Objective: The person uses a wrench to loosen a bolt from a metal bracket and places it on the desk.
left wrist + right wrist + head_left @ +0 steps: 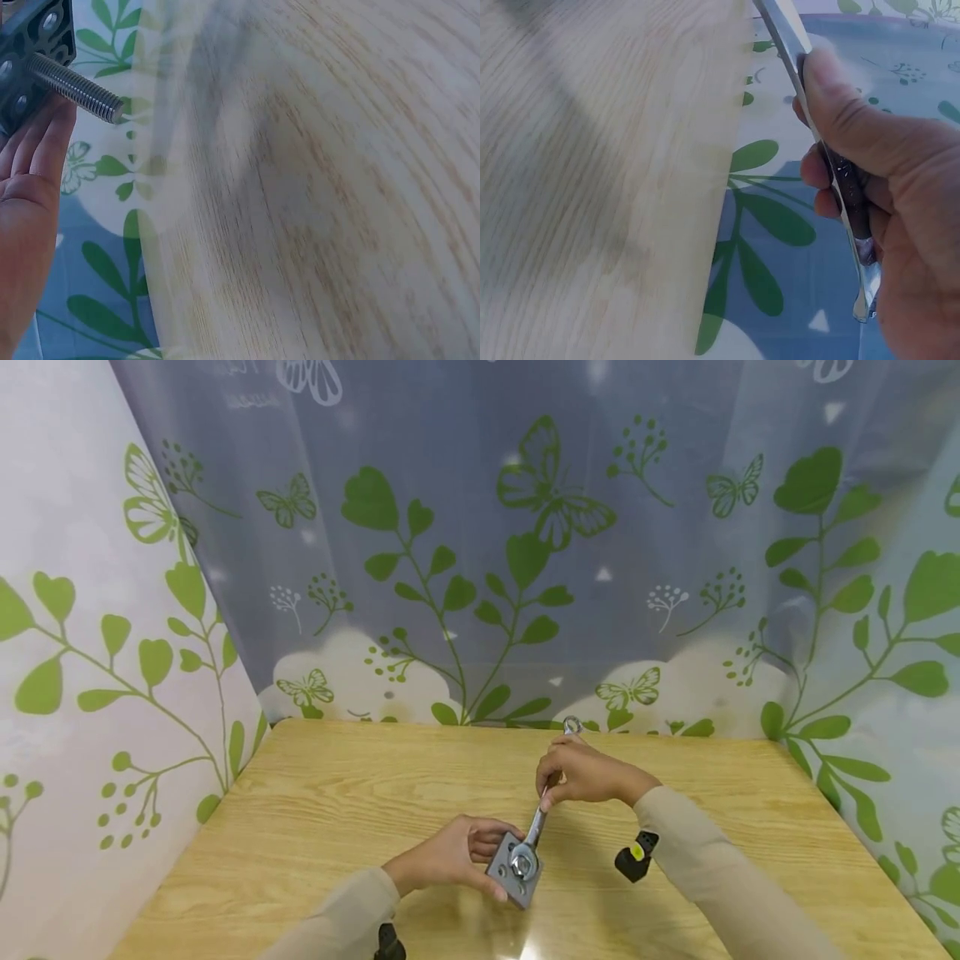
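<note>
A wrench's (537, 827) ring sat around a bolt head (522, 865) on a gripped grey plate (512, 882).
The plate was at six o'clock in the head view, over the wooden table (337, 793); the left hand (450, 856), at its nine o'clock, grasped it between thumb and fingers. The right hand (588, 772), at one o'clock, had its fingers curled round the wrench. In the left wrist view, the threaded shank (79, 90) stuck out toward four o'clock.
</note>
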Demonstrator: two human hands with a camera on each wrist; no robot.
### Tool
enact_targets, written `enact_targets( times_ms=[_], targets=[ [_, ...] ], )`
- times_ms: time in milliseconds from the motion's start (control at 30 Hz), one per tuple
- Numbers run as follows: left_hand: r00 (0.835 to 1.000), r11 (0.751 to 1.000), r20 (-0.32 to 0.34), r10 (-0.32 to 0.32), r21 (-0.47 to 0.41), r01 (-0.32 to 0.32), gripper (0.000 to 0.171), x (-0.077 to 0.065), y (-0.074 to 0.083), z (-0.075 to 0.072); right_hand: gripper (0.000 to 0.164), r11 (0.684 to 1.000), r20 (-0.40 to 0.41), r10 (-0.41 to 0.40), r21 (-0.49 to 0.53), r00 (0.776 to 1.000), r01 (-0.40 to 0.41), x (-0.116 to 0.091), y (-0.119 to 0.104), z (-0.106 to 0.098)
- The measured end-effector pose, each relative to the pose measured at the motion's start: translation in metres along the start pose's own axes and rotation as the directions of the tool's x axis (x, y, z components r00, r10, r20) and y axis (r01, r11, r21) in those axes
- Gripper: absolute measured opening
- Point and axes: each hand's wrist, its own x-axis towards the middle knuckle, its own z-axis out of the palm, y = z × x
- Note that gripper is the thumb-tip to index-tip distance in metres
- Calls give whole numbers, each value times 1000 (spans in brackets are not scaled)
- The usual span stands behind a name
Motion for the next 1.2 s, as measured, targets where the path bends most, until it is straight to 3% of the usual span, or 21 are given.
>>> enact_targets(
  times_ms=[233, 367, 467, 533, 633, 733, 867, 1033, 1200],
  targets=[
    [999, 998, -48, -12, 64, 16, 68, -3, -3, -2, 13, 997, 5, 80, -15, 997, -80, -1, 0, 5],
    [990, 995, -139, -26, 95, 39, 67, -7, -11, -6, 16, 988, -54, 151, -29, 987, -153, -17, 9, 17],
    [971, 995, -238, -38, 82, 59, 71, -10, -17, -9, 17, 979, -86, 203, -15, 975, -205, -33, 15, 27],
    [948, 996, -314, -47, 51, 67, 76, -11, -19, -11, 18, 972, -94, 234, 23, 968, -233, -43, 17, 32],
    [900, 998, -434, -48, 21, 63, 80, -10, -21, -14, 19, 962, -138, 270, 89, 953, -260, -54, 15, 40],
    [843, 998, -537, -39, 15, 56, 82, -8, -21, -14, 21, 942, -207, 325, 161, 923, -296, -60, 9, 52],
    [773, 994, -634, -14, 75, 79, 84, -4, -21, -13, 27, 912, -279, 387, 256, 879, -320, -59, -4, 73],
    [720, 972, -691, 62, 205, 114, 86, 0, -20, -9, 33, 877, -288, 427, 365, 857, -313, -53, -25, 92],
    [686, 932, -710, 160, 338, 133, 82, 2, -17, -5, 36, 841, -297, 466, 441, 834, -313, -44, -47, 103]
  ],
)
